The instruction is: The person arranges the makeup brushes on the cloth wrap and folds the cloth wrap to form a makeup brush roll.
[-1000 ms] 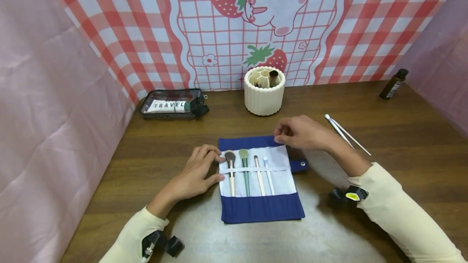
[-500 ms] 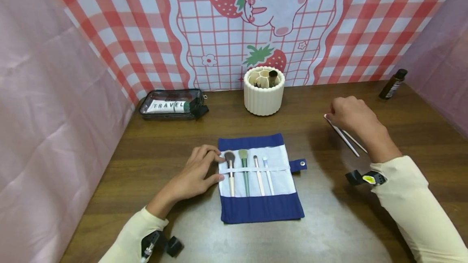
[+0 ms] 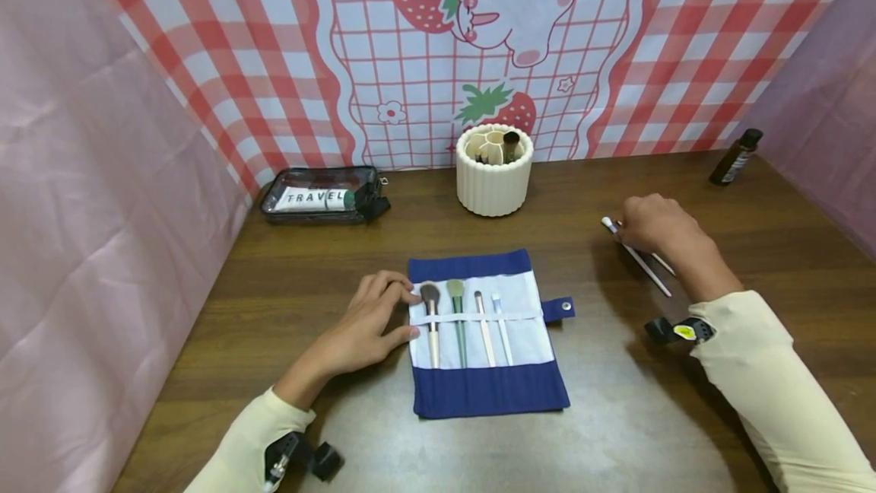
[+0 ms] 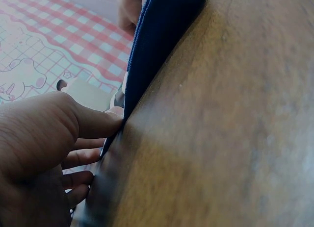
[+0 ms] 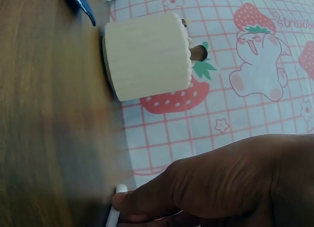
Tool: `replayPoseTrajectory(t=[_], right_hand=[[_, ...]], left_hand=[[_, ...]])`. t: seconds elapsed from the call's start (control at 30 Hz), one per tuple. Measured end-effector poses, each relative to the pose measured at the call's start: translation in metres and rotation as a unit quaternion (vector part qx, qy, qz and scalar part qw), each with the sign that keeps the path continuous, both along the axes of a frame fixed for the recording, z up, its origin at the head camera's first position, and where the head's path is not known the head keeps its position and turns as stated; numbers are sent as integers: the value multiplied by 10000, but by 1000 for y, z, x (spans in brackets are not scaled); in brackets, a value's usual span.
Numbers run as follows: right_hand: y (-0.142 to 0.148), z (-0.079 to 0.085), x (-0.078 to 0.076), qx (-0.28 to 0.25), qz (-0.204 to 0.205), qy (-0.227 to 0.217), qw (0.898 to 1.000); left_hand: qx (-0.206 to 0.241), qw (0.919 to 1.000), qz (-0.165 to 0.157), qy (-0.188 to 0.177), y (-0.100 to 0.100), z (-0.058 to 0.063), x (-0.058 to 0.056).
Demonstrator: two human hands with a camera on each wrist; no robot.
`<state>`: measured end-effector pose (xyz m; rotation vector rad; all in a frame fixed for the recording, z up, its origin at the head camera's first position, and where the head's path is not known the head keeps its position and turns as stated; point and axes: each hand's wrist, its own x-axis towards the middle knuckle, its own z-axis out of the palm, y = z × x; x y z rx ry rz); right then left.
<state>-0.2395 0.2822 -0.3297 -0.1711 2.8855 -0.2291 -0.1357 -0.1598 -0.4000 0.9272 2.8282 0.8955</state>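
A navy brush roll point(image 3: 489, 390) lies unfolded on the table, its pale lining up. Several makeup brushes, among them a green one point(image 3: 460, 326) and a dark fluffy one point(image 3: 431, 299), sit under its elastic band. My left hand point(image 3: 369, 318) rests at the roll's left edge, thumb and fingertips touching it. In the left wrist view the thumb point(image 4: 100, 121) meets the navy edge. Over to the right, my right hand point(image 3: 660, 223) pinches a slim white makeup brush point(image 5: 114, 216), thumb near its end. A second slim white brush point(image 3: 646, 268) lies beside it, partly covered.
A cream ribbed holder point(image 3: 494, 189) with brushes inside stands at the back. Left of it lies a clear travel pouch point(image 3: 322, 196) containing a tube. A dark bottle point(image 3: 735, 158) is at the back right, near the curtain. The roll's snap strap point(image 3: 559, 309) sticks out rightward.
My right hand has left the roll's upper right corner, moved right to the white brushes and taken hold of one. The brushes have shifted slightly. My left hand has stayed put.
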Motion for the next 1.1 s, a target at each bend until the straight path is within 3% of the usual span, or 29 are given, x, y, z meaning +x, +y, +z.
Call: replayPoseTrajectory(t=[0.37, 0.63, 0.87, 1.1], right_hand=[[-5, -10, -3, 39, 46, 403, 9992], [-15, 1, -1, -189, -136, 869, 9959], [-29, 9, -3, -1459, 113, 1151, 9825], [-39, 12, 0, -2943, 434, 820, 9512]], left_hand=[[31, 10000, -6, -49, 0, 0, 1], [39, 10000, 1, -53, -1, 1, 1], [16, 10000, -4, -43, -1, 1, 1], [25, 10000, 9, -56, -1, 1, 0]])
